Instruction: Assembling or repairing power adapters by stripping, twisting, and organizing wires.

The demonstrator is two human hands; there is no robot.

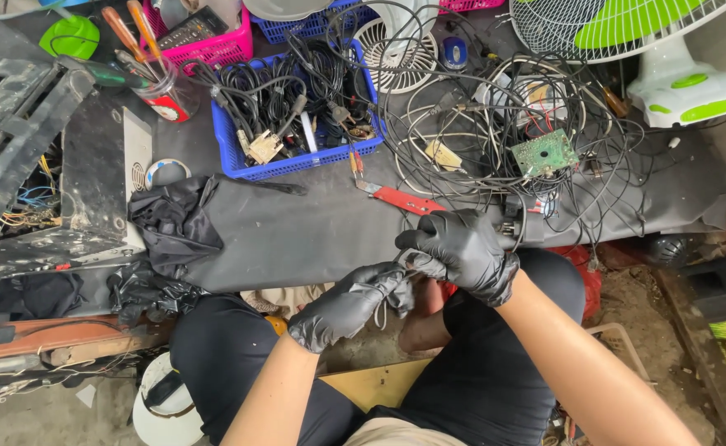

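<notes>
A thin pale wire (pixel 382 310) is pinched between the gloved left hand (pixel 350 304) and right hand (pixel 462 252), both closed on it, near the bench edge.

the two hands meet at the work mat's (pixel 297 231) near edge, left hand (pixel 348 304) at seven o'clock of the right hand (pixel 464 252). the basket of cables (pixel 293 111) lies at eleven o'clock, the circuit board (pixel 544 153) at one, the fan (pixel 668 49) beyond it, the cutters (pixel 404 199) just behind the hands.
</notes>
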